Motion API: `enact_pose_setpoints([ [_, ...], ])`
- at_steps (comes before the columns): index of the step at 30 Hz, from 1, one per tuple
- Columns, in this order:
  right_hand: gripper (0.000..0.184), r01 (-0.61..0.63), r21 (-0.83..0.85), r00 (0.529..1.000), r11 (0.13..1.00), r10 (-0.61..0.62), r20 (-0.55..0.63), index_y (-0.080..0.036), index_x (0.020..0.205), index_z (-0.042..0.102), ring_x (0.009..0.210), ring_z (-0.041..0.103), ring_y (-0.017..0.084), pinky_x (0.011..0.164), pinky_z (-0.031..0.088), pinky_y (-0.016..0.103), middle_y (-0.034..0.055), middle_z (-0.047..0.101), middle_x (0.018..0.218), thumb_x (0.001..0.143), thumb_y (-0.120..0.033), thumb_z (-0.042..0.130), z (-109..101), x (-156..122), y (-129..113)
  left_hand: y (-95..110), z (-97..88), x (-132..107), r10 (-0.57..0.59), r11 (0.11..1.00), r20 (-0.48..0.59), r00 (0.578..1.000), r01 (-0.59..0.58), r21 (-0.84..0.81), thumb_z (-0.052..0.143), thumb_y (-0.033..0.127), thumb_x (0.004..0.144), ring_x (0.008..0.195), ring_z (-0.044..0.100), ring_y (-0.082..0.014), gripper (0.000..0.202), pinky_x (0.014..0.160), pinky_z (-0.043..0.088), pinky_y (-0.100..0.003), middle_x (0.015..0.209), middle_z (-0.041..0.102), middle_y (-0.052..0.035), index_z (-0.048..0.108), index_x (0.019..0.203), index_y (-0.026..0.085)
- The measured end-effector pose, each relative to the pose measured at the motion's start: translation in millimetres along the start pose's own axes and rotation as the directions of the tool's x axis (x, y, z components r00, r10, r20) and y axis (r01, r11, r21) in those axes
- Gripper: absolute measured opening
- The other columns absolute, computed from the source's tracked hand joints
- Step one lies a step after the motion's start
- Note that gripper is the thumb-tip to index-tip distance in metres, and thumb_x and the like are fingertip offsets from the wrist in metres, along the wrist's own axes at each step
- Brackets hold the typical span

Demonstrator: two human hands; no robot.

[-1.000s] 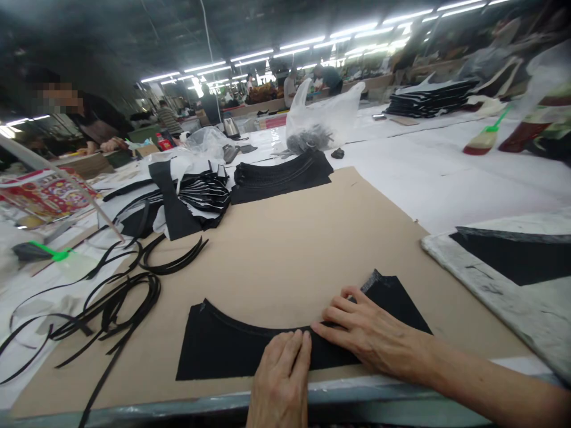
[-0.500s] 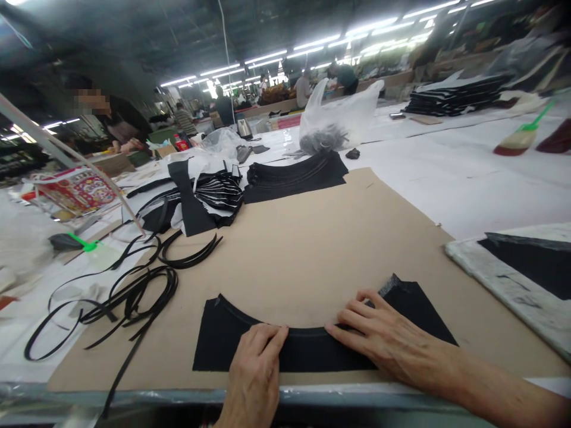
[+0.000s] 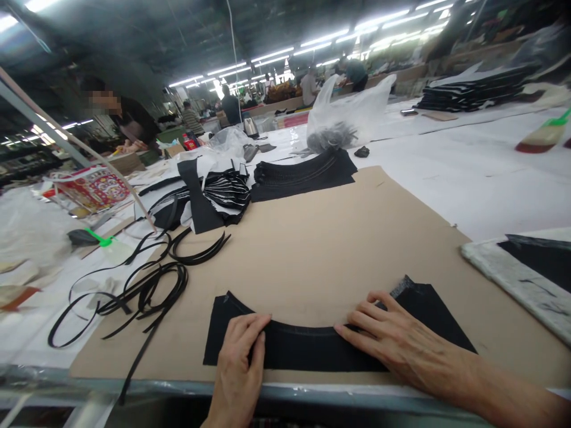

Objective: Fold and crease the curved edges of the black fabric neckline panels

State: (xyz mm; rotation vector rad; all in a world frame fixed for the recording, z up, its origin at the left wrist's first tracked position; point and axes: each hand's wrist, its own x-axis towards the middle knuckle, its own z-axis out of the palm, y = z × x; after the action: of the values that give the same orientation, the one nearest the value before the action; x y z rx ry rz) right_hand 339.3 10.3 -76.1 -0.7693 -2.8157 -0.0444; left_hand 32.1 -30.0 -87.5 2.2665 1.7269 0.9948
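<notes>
A black, curved-edge piece of sheet material (image 3: 303, 351) lies on the tan board at the front, with a narrow strip turned over along its concave upper edge. My left hand (image 3: 241, 356) is at the left of that curve, its fingers bent and held together, the index fingertip pressing on the edge. My right hand (image 3: 388, 333) lies across the piece's right part, fingers stretched over the edge and the thumb pointing left along it. Beneath both hands, parts of the piece are hidden. A greyish, rough flap shows at its upper right corner, just past my right fingers.
The tan board (image 3: 312, 249) carries coiled black strips (image 3: 156, 291) at left and stacked black curved pieces (image 3: 303, 175) behind. Farther left is a fanned black-and-white pile (image 3: 225, 193). A pale slab (image 3: 486, 273) stands right. A green-tipped bottle (image 3: 113, 246) and plastic bag (image 3: 348, 119) lie beyond; a co-worker (image 3: 134, 122) stands back left.
My left hand has slid left along the curved edge, widening the gap between my hands. My right hand stays at about the same spot on the piece. The whole view has shifted slightly.
</notes>
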Motion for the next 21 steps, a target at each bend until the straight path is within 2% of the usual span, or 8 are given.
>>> enact_pose_setpoints([
  [4,0.035,-0.004,-0.017,1.000,1.000,0.004,-0.027,-0.022,0.126,0.052,0.089,0.051,0.021,0.090,0.030,0.045,0.0051,0.060,0.098,0.094,-0.012,0.041,4.0,-0.6,1.0,2.0,7.6,-1.8,0.172,0.974,0.065,0.983,-0.180,0.141,0.044,0.008,0.090,0.101,0.056,-0.0181,0.037,0.084,0.052,-0.031,0.107,0.065,-0.0057,0.062,0.119,0.021],
  [9,0.035,0.004,-0.024,0.999,1.000,-0.005,-0.040,-0.021,0.125,0.052,0.089,0.051,0.021,0.090,0.031,0.043,0.0053,0.060,0.096,0.093,-0.011,0.043,1.9,-0.2,0.1,0.0,8.6,-7.9,0.357,0.851,0.130,0.925,-0.380,0.362,0.038,0.004,0.087,0.105,0.054,-0.0211,0.048,0.091,0.043,-0.037,0.119,0.064,-0.0063,0.054,0.130,0.016],
  [12,0.036,-0.002,-0.026,0.999,1.000,0.000,-0.047,-0.022,0.125,0.053,0.088,0.051,0.021,0.090,0.031,0.043,0.0050,0.060,0.096,0.091,-0.010,0.045,-1.7,0.0,-1.0,-0.2,6.6,-9.2,0.374,0.828,0.158,0.914,-0.406,0.388,0.035,0.003,0.086,0.106,0.054,-0.0203,0.050,0.092,0.039,-0.036,0.120,0.064,-0.0067,0.052,0.132,0.014],
  [17,0.035,-0.019,0.002,1.000,1.000,0.019,0.006,-0.022,0.124,0.052,0.088,0.050,0.021,0.091,0.027,0.043,0.0036,0.059,0.096,0.092,-0.010,0.045,-6.9,2.2,-5.2,-0.3,3.1,-8.4,0.324,0.872,0.126,0.937,-0.348,0.344,0.040,0.007,0.088,0.104,0.054,-0.0180,0.047,0.095,0.035,-0.033,0.120,0.064,-0.0021,0.052,0.132,0.020],
  [21,0.038,-0.076,0.071,0.997,0.995,0.074,0.038,-0.023,0.126,0.049,0.086,0.050,0.020,0.086,0.029,0.040,0.0032,0.058,0.095,0.091,-0.008,0.043,-7.4,13.4,-11.7,-15.1,-7.5,-7.1,0.313,0.875,0.144,0.939,-0.344,0.340,0.042,0.005,0.088,0.108,0.052,-0.0175,0.049,0.097,0.034,-0.034,0.121,0.063,-0.0016,0.051,0.133,0.021],
])
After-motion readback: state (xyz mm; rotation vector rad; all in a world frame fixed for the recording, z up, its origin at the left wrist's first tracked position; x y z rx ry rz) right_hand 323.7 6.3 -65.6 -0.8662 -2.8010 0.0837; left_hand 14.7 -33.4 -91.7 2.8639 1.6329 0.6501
